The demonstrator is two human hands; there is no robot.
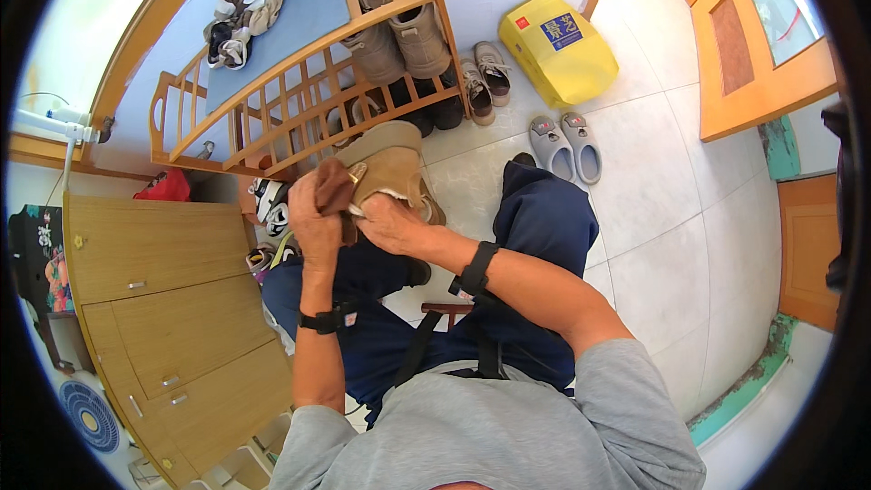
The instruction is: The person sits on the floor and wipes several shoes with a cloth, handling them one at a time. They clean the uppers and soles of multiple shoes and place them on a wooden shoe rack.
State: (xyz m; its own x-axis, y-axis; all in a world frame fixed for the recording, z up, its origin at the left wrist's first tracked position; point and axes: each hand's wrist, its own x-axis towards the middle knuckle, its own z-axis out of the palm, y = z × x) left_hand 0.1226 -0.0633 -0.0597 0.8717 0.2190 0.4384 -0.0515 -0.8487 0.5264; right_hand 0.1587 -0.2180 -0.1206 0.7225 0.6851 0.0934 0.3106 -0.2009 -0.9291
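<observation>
A tan ankle boot (388, 167) with pale fleece at its opening is held in front of me, its sole turned away toward the shoe rack. My right hand (391, 221) grips the boot by the edge of its opening. In my left hand (315, 218) is a brown cloth (335, 187), bunched up against the boot's near side. Part of another tan shoe (433, 209) shows behind the boot, mostly hidden. Black straps circle both of my wrists.
Beyond my hands stands a wooden shoe rack (299, 139) holding taupe boots (418, 41), with bundled socks (248, 17) on top. Brown sneakers (486, 82), grey slippers (565, 146) and a yellow bag (558, 54) are on the tiled floor. A wooden cabinet (184, 313) stands at left.
</observation>
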